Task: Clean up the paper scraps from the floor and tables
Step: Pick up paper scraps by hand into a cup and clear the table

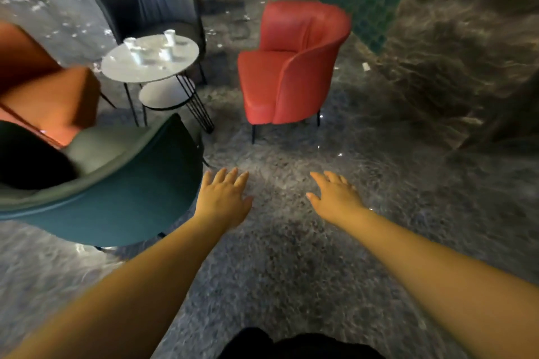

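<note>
The left hand [223,198] and right hand [335,195] reach forward over the floor [291,271], fingers spread, holding nothing. Little of the cleanup looks done. White scraps [43,4] litter the far floor behind the chairs, and one lies near the wall [366,66]. The table [116,67] carries cups [169,36] and what may be scraps among them, though blur makes that uncertain. No bin or bag is visible.

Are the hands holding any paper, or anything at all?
No. The left hand and the right hand are both stretched out over the floor with fingers straight and spread, and neither holds anything.
</note>
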Action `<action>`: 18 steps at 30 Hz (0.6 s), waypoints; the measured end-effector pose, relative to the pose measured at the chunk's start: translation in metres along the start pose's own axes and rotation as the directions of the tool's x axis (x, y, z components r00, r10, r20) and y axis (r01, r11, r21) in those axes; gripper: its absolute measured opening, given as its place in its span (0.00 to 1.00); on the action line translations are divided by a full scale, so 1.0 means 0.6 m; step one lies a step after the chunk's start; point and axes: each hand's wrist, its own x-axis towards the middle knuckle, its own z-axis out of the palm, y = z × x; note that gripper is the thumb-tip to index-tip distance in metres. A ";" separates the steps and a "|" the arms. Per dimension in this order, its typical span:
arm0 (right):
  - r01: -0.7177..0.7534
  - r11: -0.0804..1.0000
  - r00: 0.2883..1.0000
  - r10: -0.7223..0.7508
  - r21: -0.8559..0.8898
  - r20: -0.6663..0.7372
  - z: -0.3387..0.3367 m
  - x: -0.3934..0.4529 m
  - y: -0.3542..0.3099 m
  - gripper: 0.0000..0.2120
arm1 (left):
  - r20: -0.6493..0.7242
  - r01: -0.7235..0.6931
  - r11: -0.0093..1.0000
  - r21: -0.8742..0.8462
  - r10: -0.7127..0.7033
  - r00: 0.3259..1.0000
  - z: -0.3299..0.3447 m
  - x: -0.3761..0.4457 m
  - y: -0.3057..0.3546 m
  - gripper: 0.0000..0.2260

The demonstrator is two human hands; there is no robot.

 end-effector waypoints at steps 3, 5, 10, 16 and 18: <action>0.053 0.999 0.998 -0.053 -0.004 0.029 -0.011 0.079 -0.031 0.30 | 0.013 0.073 0.997 -0.038 -0.073 0.997 0.002 0.047 -0.036 0.29; 0.100 0.995 0.994 -0.099 -0.015 0.045 -0.015 0.137 -0.058 0.29 | 0.023 0.107 0.993 -0.047 -0.106 0.994 0.007 0.085 -0.067 0.29; 0.171 0.985 0.983 -0.169 -0.025 0.064 -0.031 0.306 -0.138 0.29 | 0.046 0.155 0.987 -0.048 -0.153 0.987 0.012 0.218 -0.161 0.30; 0.192 0.981 0.980 -0.191 -0.016 0.051 -0.072 0.505 -0.227 0.29 | 0.038 0.193 0.980 -0.054 -0.191 0.981 -0.015 0.392 -0.297 0.29; 0.201 0.979 0.979 -0.200 -0.022 0.039 -0.084 0.562 -0.250 0.29 | 0.037 0.194 0.980 -0.049 -0.193 0.981 -0.024 0.446 -0.337 0.29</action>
